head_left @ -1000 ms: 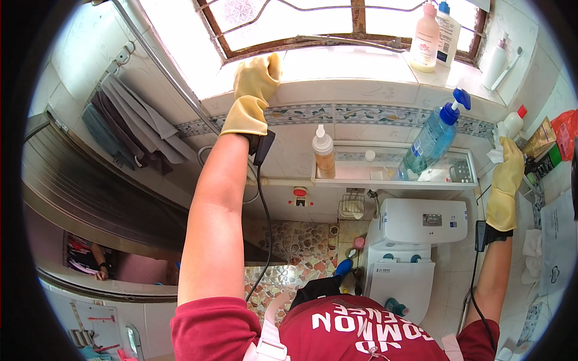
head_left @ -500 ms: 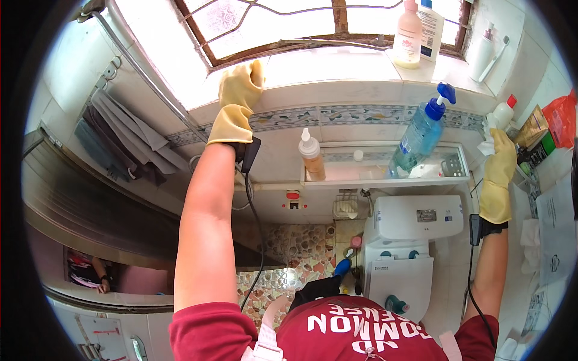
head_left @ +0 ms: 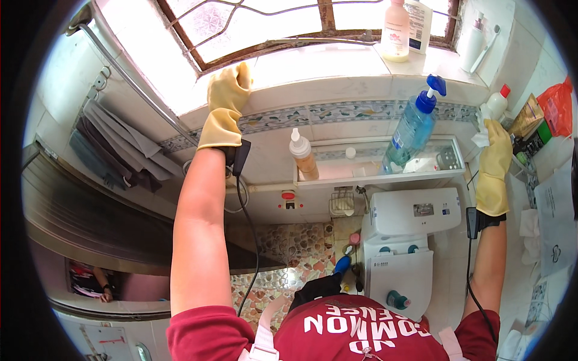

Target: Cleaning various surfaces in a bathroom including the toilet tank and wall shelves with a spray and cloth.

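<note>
Both my hands wear yellow rubber gloves, with black straps at the wrists. My left hand (head_left: 230, 84) is closed on the white tiled window sill (head_left: 313, 69), near its left end; whatever its curled fingers hold, if anything, is hidden. On the right, my right hand (head_left: 497, 147) reaches to the corner and is closed around a crumpled white cloth (head_left: 481, 127). Just beyond it stands a white bottle with a red cap (head_left: 498, 101). To its left, a blue pump bottle (head_left: 412, 132) stands in a white-framed wall shelf (head_left: 376, 180).
A small pump bottle (head_left: 304, 153) stands at the shelf's left end. Below is a white toilet (head_left: 400, 274). Towels (head_left: 120, 138) hang at left beside a metal rail (head_left: 129, 69). More bottles (head_left: 395, 33) stand on the sill. A person's arm (head_left: 103, 286) shows at lower left.
The whole view has shifted slightly, so most things sit a little further left. Both hands keep nearly the same places on the sill and at the corner.
</note>
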The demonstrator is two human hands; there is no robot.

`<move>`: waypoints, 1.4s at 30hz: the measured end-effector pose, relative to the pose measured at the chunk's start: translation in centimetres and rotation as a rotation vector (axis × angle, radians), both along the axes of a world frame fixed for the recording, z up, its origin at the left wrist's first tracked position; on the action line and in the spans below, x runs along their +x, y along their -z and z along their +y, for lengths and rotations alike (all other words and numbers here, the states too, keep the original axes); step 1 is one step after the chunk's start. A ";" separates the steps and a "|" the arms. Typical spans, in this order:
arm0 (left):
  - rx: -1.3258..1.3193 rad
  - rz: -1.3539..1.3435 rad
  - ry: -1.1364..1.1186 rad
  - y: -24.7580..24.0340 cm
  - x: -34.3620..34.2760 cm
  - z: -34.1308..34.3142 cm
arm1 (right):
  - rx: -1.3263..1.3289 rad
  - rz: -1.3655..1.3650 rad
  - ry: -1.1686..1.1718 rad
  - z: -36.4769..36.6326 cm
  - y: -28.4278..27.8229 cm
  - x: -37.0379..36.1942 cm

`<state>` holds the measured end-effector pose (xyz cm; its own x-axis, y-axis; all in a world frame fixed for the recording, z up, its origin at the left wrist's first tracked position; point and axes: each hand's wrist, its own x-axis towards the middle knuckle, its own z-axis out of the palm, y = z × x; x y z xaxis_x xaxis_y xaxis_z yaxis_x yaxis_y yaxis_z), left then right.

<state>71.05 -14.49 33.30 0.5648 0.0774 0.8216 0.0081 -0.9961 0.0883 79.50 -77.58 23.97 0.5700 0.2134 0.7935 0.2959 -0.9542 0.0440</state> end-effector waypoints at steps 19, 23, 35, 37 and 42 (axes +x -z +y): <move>0.085 -0.096 0.031 1.4 0.9 2.3 | -0.016 0.006 0.043 1.0 -0.6 -0.4; 0.010 -0.078 0.106 0.8 1.0 1.1 | -0.028 -0.016 0.051 1.4 -1.6 -1.3; -0.200 0.085 0.072 0.9 0.0 2.4 | 0.006 0.049 -0.024 1.0 -3.5 -2.5; -0.204 0.101 0.090 1.0 0.2 2.6 | 0.238 -0.134 -0.134 0.8 -3.5 -2.3; -0.193 0.107 0.067 1.3 0.1 3.1 | -0.138 -0.068 -0.056 3.9 -5.8 -0.4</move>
<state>71.13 -11.38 32.00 0.6574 0.1868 0.7301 -0.0379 -0.9594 0.2796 79.09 -73.72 29.73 0.4998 0.3533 0.7908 0.3408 -0.9196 0.1955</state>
